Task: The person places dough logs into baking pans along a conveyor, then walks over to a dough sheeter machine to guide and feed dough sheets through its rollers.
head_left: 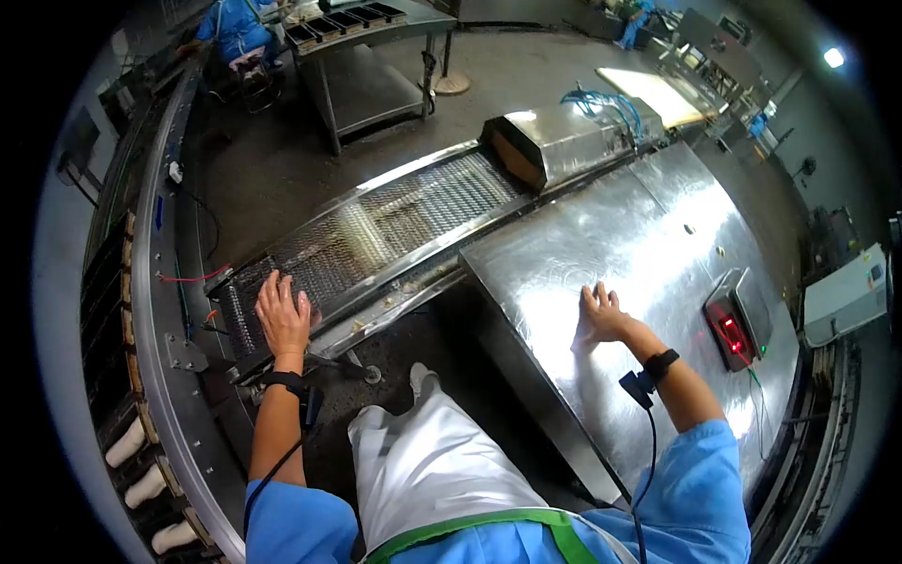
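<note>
My left hand (283, 315) is over the near end of a metal mesh conveyor (376, 224), fingers spread and holding nothing; whether it touches the mesh or frame is hard to tell. On the shiny steel table (540, 273) rests my right hand (603, 318), its fingers apart with nothing in them. To the right of that hand, a small scale (738, 320) with a red lit display stands on the table. Both wrists wear black bands with small cabled devices.
A metal hood (573, 141) covers the conveyor's far end. Along the left runs a curved steel rail (155, 310), with pale dough-like pieces (146, 486) beyond it. A person (235, 33) in blue sits at the back left beside a steel table (376, 28) holding dark trays.
</note>
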